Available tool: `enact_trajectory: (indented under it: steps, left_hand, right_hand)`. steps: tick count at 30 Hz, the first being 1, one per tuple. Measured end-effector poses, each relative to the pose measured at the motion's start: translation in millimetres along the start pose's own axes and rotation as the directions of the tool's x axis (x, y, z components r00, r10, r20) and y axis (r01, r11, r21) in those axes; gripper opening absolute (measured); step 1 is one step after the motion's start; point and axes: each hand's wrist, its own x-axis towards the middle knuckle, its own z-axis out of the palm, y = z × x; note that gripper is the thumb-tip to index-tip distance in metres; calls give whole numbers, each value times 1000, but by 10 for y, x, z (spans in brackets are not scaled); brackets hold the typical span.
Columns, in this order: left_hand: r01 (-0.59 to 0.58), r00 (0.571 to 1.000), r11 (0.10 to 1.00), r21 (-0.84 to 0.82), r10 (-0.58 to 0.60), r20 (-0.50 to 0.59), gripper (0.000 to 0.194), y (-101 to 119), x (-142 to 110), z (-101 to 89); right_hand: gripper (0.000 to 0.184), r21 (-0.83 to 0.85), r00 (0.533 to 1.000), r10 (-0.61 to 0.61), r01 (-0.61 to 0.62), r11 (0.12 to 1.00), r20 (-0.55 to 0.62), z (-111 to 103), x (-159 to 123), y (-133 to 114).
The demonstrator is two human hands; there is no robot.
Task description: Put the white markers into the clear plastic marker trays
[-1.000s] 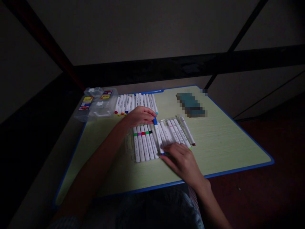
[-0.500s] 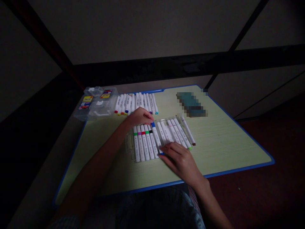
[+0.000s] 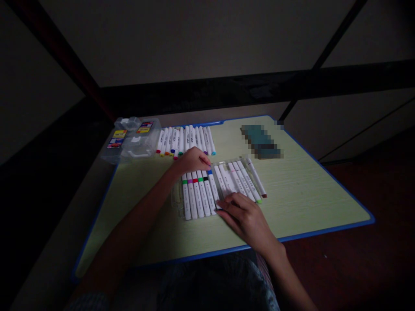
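A marker with a blue band (image 3: 212, 186) lies at the right end of a row of white markers (image 3: 197, 198) in a clear plastic case (image 3: 177, 194). The fingers of my left hand (image 3: 195, 160) are closed at its far end. At its near end, my right hand (image 3: 243, 211) pinches with thumb and forefinger, partly hiding the tip. The neighbouring markers carry green, purple, red and black bands. In the other half of the case, more white markers (image 3: 241, 179) lie slanted, some partly under my right hand.
Behind my left hand, a row of white markers (image 3: 191, 140) with coloured caps lies on the table (image 3: 311, 190). An open clear plastic box (image 3: 139, 149) with labels stands at the back left. A blurred-out greenish object (image 3: 261, 140) lies at the back right.
The blue-banded marker has settled slightly nearer and in line with the row. My left hand has shifted a little to the right; my right hand stays nearly still.
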Motion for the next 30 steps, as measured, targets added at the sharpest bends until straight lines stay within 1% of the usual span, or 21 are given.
enact_trajectory:
  steps: [7, 12, 21, 26, 30]
  left_hand:
    - [23, 1000, 1000, 5, -23, 6, 10, 11, 21, 54]
    - [69, 998, 998, -4, -69, 0, 12, 23, 19, 61]
    - [70, 997, 994, 82, -73, 27, 14, 8, 24, 59]
    - [73, 997, 986, 149, -76, 17, 13, -9, 24, 69]
    - [59, 998, 984, 166, -62, 13, 12, -8, 24, 71]
  right_hand:
    - [26, -21, 1000, -8, 8, 1000, 3, -16, -1, -16]
    - [27, -19, 1000, 0, 0, 1000, 13, -10, -1, -14]
    - [27, -35, 1000, 7, -7, 999, 15, -8, -8, -13]
    - [28, -43, 1000, 6, -6, 999, 5, -14, -8, -16]
    - [27, -49, 1000, -3, 3, 999, 4, -18, -3, -18]
